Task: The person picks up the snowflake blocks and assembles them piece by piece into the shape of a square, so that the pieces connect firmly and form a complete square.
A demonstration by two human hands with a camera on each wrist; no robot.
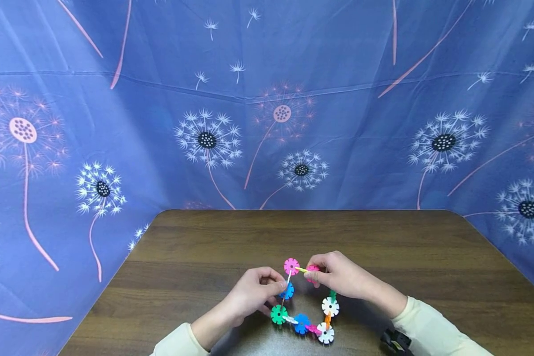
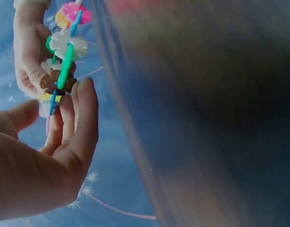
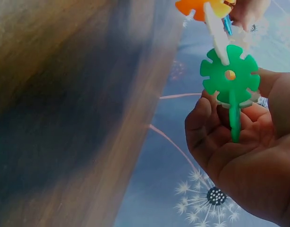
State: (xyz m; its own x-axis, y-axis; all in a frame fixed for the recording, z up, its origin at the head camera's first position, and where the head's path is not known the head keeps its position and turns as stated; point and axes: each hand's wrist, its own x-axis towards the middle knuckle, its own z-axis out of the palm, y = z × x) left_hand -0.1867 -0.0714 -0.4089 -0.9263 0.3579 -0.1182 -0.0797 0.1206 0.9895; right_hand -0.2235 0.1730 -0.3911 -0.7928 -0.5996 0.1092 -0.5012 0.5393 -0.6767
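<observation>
A chain of slotted plastic snowflake discs lies in a rough loop between both hands in the head view. My left hand (image 1: pixel 251 294) pinches the chain at its left side, by a blue disc (image 1: pixel 287 290) and an edge-on white one. Above it is a pink disc (image 1: pixel 291 266), joined to a yellow disc (image 1: pixel 301 270) seen edge-on. The right hand (image 1: pixel 344 277) grips the chain by the yellow disc's far end and another pink disc (image 1: pixel 312 273), partly covered by the fingers. In the right wrist view, a green disc (image 3: pixel 230 90) hangs in front of the palm.
Along the loop's near side run a green disc (image 1: pixel 279 314), a blue disc (image 1: pixel 302 324) and a white disc (image 1: pixel 326 333). The brown wooden table (image 1: pixel 196 247) reaches back to a blue dandelion-print cloth (image 1: pixel 258 148). A black device (image 1: pixel 396 341) sits at the right wrist.
</observation>
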